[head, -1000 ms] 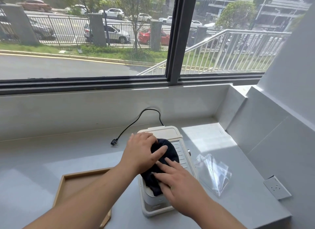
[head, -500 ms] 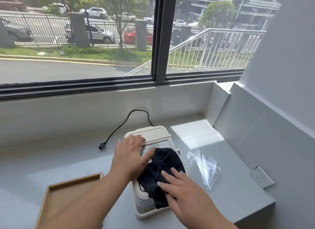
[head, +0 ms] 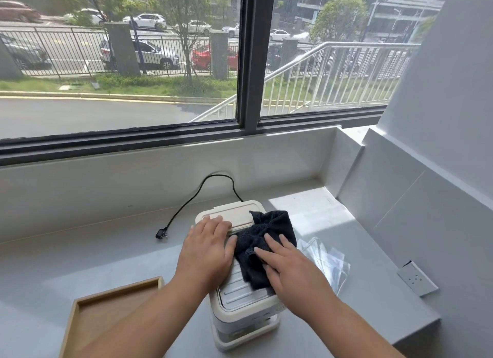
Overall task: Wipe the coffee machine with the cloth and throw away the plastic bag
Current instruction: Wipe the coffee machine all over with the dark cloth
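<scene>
A cream coffee machine (head: pixel 240 299) stands on the grey counter (head: pixel 80 256), seen from above. A dark cloth (head: pixel 264 235) lies spread over the right half of its top. My right hand (head: pixel 290 267) presses flat on the cloth's near part, fingers spread. My left hand (head: pixel 206 251) rests flat on the left side of the machine's top, beside the cloth, holding nothing. A clear plastic bag (head: pixel 325 261) lies crumpled on the counter just right of the machine, partly hidden by my right hand.
A wooden tray (head: pixel 88 307) sits at the near left. The machine's black cord and plug (head: pixel 161 234) trail to the left behind it. A white wall socket (head: pixel 417 279) sits on the right wall. A window ledge runs along the back.
The cloth and my right hand have slid from the near left of the machine's top toward its far right. My left hand has moved off the cloth onto the bare top.
</scene>
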`<state>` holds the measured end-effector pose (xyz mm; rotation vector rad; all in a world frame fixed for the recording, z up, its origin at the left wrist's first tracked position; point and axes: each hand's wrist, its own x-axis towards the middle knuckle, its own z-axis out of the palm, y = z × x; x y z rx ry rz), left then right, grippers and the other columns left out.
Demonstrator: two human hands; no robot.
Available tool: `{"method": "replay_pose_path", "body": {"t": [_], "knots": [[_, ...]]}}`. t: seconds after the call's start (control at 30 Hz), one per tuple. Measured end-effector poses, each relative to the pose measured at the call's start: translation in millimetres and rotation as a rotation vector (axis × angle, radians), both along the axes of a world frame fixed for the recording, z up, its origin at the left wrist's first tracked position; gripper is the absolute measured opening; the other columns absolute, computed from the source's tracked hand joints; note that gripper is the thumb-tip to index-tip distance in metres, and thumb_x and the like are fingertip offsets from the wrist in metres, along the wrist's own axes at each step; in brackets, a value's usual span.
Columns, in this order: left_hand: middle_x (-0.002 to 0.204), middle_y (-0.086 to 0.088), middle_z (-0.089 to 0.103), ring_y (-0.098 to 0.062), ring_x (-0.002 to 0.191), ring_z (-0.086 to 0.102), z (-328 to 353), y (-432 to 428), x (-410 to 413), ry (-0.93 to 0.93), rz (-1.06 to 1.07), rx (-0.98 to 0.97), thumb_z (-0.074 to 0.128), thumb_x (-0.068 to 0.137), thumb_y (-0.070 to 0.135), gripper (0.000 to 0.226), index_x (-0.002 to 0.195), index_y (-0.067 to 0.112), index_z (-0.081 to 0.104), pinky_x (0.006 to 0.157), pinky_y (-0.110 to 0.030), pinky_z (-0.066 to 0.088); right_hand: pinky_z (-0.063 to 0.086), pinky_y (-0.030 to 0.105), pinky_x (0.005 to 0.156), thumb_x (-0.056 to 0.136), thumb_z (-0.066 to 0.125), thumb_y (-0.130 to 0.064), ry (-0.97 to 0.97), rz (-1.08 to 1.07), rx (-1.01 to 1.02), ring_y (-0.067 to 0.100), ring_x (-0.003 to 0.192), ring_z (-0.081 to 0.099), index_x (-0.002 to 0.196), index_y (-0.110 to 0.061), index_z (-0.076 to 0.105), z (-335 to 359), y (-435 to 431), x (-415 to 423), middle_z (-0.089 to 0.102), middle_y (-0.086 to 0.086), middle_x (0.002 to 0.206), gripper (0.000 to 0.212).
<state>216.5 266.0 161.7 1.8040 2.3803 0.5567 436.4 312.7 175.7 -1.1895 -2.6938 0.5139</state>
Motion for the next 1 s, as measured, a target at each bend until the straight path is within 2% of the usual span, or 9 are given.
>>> {"method": "replay_pose_path", "body": {"t": [0.1, 0.27, 0.4, 0.53, 0.7, 0.9, 1.0], "knots": [[0.155, 0.003, 0.048, -0.025, 0.151, 0.030, -1.0, 1.1, 0.1, -0.007, -0.007, 0.012, 0.043, 0.104, 0.046, 0.045, 0.145, 0.029, 0.052, 0.125, -0.043, 0.021, 0.022, 0.029, 0.123, 0.108, 0.042, -0.034, 0.019, -0.011, -0.010, 0.018, 0.158, 0.015, 0.152, -0.043, 0.046, 0.2, 19.7, -13.0, 0.024, -0.014, 0.169, 0.045], [0.156, 0.005, 0.045, -0.023, 0.150, 0.029, 0.7, 2.1, -0.6, 0.014, -0.010, -0.033, 0.031, 0.088, 0.069, 0.071, 0.147, 0.034, 0.049, 0.124, -0.042, 0.025, 0.025, 0.036, 0.124, 0.105, 0.048, -0.029, 0.048, -0.017, -0.039, 0.023, 0.156, 0.023, 0.149, -0.040, 0.051, 4.7, 51.7, -34.2, 0.029, -0.008, 0.169, 0.045], [0.155, 0.009, 0.043, -0.020, 0.150, 0.026, -3.0, 2.6, -2.1, 0.021, -0.006, -0.038, 0.038, 0.084, 0.083, 0.077, 0.147, 0.040, 0.047, 0.124, -0.041, 0.024, 0.029, 0.032, 0.121, 0.101, 0.055, -0.024, 0.122, -0.042, -0.083, 0.021, 0.151, 0.035, 0.144, -0.035, 0.058, 8.2, 74.2, -49.3, 0.035, -0.006, 0.166, 0.045], [0.153, 0.010, 0.045, -0.019, 0.147, 0.029, -3.2, 2.7, -1.9, 0.025, 0.006, -0.025, 0.038, 0.081, 0.086, 0.075, 0.142, 0.043, 0.051, 0.121, -0.040, 0.027, 0.037, 0.029, 0.114, 0.099, 0.057, -0.022, 0.158, -0.095, -0.166, 0.020, 0.141, 0.048, 0.143, -0.033, 0.060, 15.0, 99.5, -66.9, 0.041, -0.006, 0.164, 0.046], [0.151, 0.012, 0.046, -0.016, 0.145, 0.030, -4.2, 4.9, -1.4, 0.037, 0.029, -0.015, 0.038, 0.080, 0.087, 0.073, 0.138, 0.044, 0.053, 0.120, -0.043, 0.027, 0.045, 0.032, 0.109, 0.100, 0.059, -0.027, 0.271, -0.224, -0.267, 0.020, 0.128, 0.060, 0.141, -0.033, 0.062, 13.7, 114.7, -74.6, 0.067, -0.003, 0.140, 0.042], [0.147, 0.013, 0.047, -0.016, 0.143, 0.033, -4.9, 5.0, -1.9, 0.042, 0.041, -0.003, 0.036, 0.079, 0.088, 0.073, 0.135, 0.045, 0.054, 0.121, -0.045, 0.026, 0.048, 0.033, 0.103, 0.102, 0.055, -0.031, 0.365, -0.304, -0.385, 0.020, 0.120, 0.063, 0.139, -0.031, 0.064, 0.3, 120.3, -59.0, 0.071, -0.001, 0.130, 0.038], [0.146, 0.012, 0.047, -0.016, 0.142, 0.034, -3.9, 5.6, -1.2, 0.052, 0.041, 0.000, 0.035, 0.079, 0.088, 0.072, 0.134, 0.045, 0.053, 0.119, -0.044, 0.028, 0.053, 0.036, 0.097, 0.102, 0.055, -0.031, 0.388, -0.313, -0.416, 0.021, 0.109, 0.067, 0.135, -0.034, 0.067, -5.9, 118.5, -45.7, 0.074, -0.001, 0.118, 0.035]]}}
